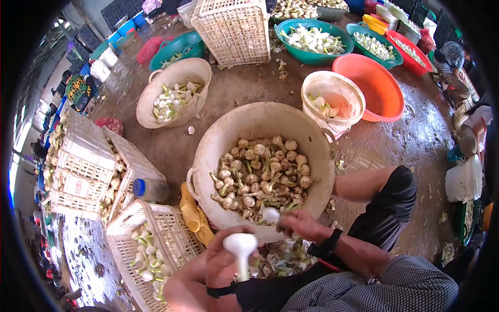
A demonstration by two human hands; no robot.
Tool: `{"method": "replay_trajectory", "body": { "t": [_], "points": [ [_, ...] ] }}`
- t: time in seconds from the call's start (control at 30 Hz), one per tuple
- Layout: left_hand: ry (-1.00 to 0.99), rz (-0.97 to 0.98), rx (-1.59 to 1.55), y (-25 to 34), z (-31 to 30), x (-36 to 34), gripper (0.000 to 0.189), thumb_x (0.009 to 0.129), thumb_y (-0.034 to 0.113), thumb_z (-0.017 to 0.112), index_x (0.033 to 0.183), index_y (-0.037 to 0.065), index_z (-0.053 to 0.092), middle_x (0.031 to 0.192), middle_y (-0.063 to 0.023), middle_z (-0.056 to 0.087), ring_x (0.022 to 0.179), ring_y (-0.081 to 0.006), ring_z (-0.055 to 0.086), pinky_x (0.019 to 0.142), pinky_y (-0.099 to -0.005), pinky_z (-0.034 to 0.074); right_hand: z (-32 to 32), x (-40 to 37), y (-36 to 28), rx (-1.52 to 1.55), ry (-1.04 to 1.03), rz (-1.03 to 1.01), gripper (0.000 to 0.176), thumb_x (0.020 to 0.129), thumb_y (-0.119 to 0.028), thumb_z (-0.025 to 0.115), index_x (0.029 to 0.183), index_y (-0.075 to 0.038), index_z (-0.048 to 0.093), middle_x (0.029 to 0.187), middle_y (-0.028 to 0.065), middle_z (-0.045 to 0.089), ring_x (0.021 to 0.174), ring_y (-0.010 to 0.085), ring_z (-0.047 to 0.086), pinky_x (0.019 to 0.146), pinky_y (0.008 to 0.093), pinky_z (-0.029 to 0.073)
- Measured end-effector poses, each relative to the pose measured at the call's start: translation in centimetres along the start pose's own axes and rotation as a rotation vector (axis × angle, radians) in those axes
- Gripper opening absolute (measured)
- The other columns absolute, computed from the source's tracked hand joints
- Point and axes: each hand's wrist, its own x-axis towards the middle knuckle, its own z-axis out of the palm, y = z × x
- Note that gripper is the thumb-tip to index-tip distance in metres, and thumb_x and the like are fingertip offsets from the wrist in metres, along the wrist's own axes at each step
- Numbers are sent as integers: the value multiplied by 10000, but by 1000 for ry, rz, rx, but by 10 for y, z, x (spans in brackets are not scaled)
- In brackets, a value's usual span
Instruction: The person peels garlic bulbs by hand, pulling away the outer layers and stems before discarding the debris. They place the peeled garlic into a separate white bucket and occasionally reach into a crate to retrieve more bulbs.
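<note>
A clean white garlic bulb (240, 245) with its stem pointing down is gripped in my left hand (221, 262). My right hand (304, 225) is closed over the near rim of a big pale tub (244, 120). At its fingertips shows a small whitish piece (271, 215); I cannot tell what it is. Inside the tub lie many unpeeled, soil-stained garlic bulbs (254, 178) with short stems. Below my hands, between my legs, is a heap of garlic skins and trimmings (283, 258).
Left of me, a white crate (174, 229) holds peeled bulbs, beside yellow sandals (190, 210) and a blue-lidded jar (153, 190). Beyond the tub stand an oval basin (145, 106), a white bucket (322, 117) and an orange basin (392, 99). A person (451, 65) sits at the far right.
</note>
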Motion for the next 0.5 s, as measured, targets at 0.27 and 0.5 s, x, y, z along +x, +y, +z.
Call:
{"method": "replay_trajectory", "body": {
  "t": [0.27,0.5],
  "points": [
    [-288,979,-474,95,-32,-59,847,807,154,734,1465,14,219,1294,-149,422,891,-185,557,703,-270,486,24,3,42,-756,-640,-354,192,850,-188,589,921,-22,655,772,185,626,704,341,604,673,431,481],
    [-116,862,-194,74,-33,-50,761,808,304,754,1373,-15,357,1144,-146,550,791,-164,539,652,-277,469,27,20,19,-694,-378,-135,242,834,-247,607,910,-25,668,782,184,646,748,334,641,679,428,501]
  ]
}}
